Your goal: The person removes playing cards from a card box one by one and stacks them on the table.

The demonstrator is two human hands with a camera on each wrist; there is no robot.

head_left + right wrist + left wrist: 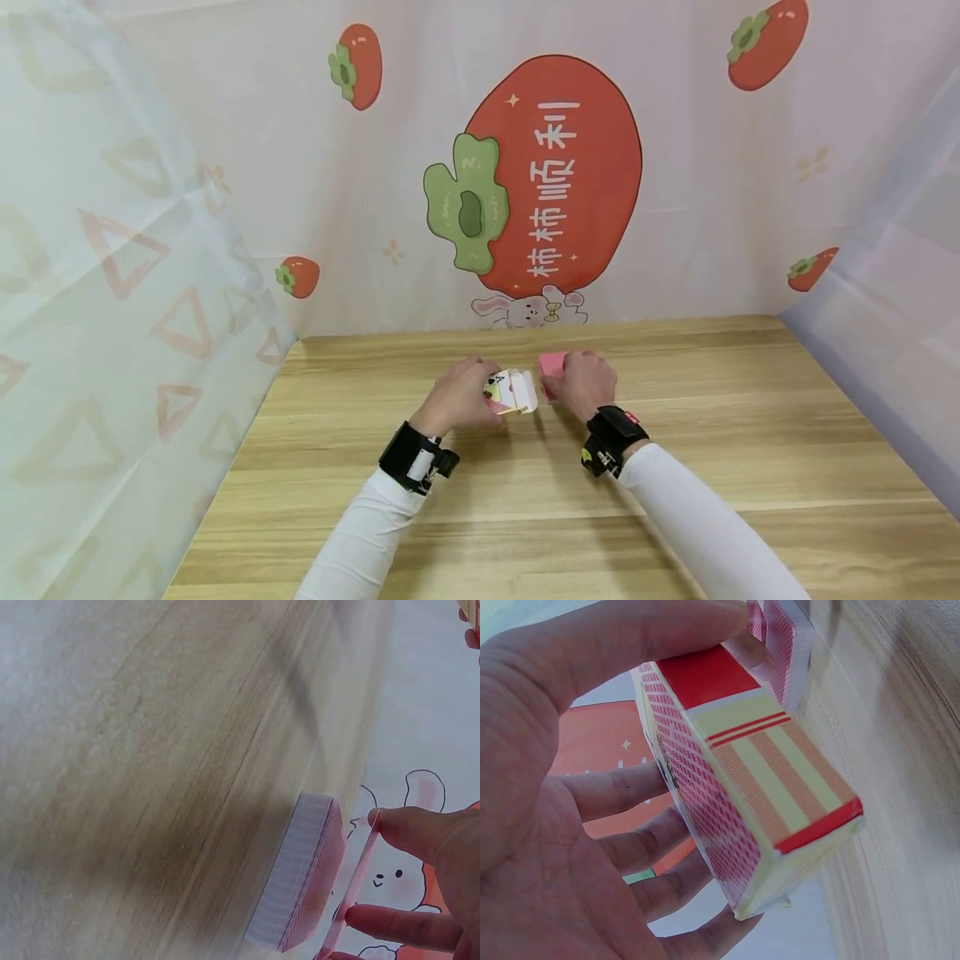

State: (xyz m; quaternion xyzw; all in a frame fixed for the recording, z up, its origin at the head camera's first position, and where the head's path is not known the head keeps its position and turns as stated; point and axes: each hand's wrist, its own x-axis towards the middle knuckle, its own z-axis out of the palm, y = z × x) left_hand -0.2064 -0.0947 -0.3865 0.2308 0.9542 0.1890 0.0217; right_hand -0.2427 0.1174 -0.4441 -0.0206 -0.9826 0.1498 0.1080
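My left hand [459, 395] grips a playing-card box [769, 772], thumb on one narrow side and fingers along the opposite side. The box has red-patterned and striped faces; an ace shows on it in the head view, and its white open end points right. A few centimetres to the right, my right hand [590, 383] pinches a thin pink card or small packet of cards [358, 877] between thumb and fingertips. Just beneath it, the thick deck of cards [296, 877] lies on the table with its pink-patterned back up. How many cards are pinched I cannot tell.
The light wood table [675, 517] reaches back to a white curtain [697, 208] printed with persimmons and a rabbit. Similar sheeting [97, 333] hangs along the left and right sides. Black wrist straps [617, 433] with cameras sit on both wrists.
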